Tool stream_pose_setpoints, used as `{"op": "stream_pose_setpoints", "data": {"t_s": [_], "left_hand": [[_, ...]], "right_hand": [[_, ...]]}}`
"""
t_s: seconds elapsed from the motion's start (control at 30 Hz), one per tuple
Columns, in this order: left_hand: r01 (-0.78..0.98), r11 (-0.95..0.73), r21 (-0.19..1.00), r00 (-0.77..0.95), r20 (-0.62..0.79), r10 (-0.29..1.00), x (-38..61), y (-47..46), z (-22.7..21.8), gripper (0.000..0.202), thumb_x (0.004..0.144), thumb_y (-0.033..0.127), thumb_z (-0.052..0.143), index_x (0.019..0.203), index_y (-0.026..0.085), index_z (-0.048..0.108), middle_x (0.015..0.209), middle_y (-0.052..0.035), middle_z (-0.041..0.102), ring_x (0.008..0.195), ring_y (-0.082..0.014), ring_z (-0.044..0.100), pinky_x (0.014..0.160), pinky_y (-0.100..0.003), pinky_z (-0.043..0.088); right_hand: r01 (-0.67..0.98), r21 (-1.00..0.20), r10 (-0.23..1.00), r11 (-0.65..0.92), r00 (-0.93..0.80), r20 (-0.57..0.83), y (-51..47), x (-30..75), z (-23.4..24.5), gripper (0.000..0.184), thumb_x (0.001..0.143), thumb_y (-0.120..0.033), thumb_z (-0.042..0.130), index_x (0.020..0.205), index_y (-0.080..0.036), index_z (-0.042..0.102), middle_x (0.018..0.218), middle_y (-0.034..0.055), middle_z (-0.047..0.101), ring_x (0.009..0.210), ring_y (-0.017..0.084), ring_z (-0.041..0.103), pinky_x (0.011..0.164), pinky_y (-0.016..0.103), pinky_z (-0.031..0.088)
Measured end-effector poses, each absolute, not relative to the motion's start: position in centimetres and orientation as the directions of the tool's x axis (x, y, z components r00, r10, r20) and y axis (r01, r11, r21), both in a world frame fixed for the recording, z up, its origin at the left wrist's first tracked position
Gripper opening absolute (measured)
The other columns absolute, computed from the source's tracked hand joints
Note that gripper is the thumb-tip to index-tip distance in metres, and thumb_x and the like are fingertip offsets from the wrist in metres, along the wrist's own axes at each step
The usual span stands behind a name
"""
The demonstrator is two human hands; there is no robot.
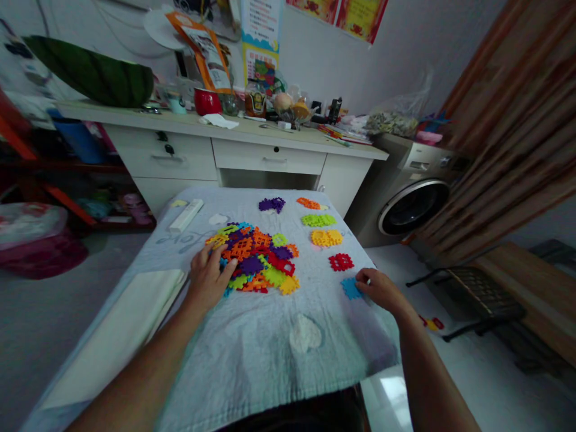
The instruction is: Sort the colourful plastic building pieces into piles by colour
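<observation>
A mixed heap of coloured plastic interlocking tiles (256,258) lies in the middle of a small table covered with a pale blue cloth (265,348). My left hand (207,277) rests on the heap's left edge, fingers spread over the tiles. My right hand (380,289) lies at the table's right edge, fingers curled on a small blue stack (350,288). Sorted stacks run along the right side: red (341,261), yellow (326,238), green (318,220), orange (308,203) and purple (272,204).
A white remote-like bar (186,215) and a folded cream cloth (130,327) lie on the table's left. Behind stands a cluttered white desk (265,157) with a watermelon (96,75). A washing machine (411,201) is at right, a dark chair (481,294) beside it.
</observation>
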State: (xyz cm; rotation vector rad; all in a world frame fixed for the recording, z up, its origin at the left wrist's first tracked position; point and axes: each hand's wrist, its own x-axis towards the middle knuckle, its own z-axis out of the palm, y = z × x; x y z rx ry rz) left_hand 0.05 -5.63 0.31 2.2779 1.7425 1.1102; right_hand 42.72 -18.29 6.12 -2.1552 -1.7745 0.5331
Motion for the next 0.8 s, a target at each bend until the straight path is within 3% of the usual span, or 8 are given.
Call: {"op": "stream_pose_setpoints", "data": {"t_s": [0.2, 0.3, 0.8], "left_hand": [[0.821, -0.358, 0.444, 0.107, 0.496, 0.861, 0.0, -5.8, 0.4, 0.051, 0.09, 0.049, 0.039, 0.126, 0.016, 0.054, 0.136, -0.0177, 0.044, 0.13, -0.0336, 0.041, 0.11, -0.054, 0.032], [0.826, -0.365, 0.43, 0.121, 0.497, 0.859, 0.0, -5.8, 0.3, 0.05, 0.089, 0.05, 0.041, 0.125, 0.018, 0.054, 0.136, -0.0166, 0.044, 0.129, -0.0334, 0.042, 0.109, -0.054, 0.033], [0.824, -0.373, 0.427, 0.137, 0.488, 0.862, 0.0, -6.8, 0.6, 0.054, 0.086, 0.05, 0.048, 0.129, 0.018, 0.049, 0.135, -0.0166, 0.044, 0.127, -0.0338, 0.041, 0.108, -0.053, 0.033]], "right_hand": [[0.921, -0.347, 0.983, -0.178, 0.185, -0.014, -19.2, 40.4, 5.6, 0.047, 0.076, -0.044, 0.066, 0.114, -0.017, 0.062, 0.104, 0.0101, 0.06, 0.094, 0.022, 0.059, 0.084, 0.032, 0.044], [0.936, -0.295, 0.981, -0.19, 0.189, -0.032, -19.5, 39.7, 5.5, 0.044, 0.075, -0.04, 0.067, 0.112, -0.017, 0.063, 0.106, 0.0106, 0.058, 0.098, 0.023, 0.058, 0.088, 0.033, 0.043], [0.951, -0.275, 0.988, -0.141, 0.116, -0.106, -19.0, 39.5, 6.6, 0.036, 0.075, -0.036, 0.066, 0.107, -0.019, 0.065, 0.103, 0.0088, 0.059, 0.093, 0.021, 0.059, 0.085, 0.031, 0.043]]}}
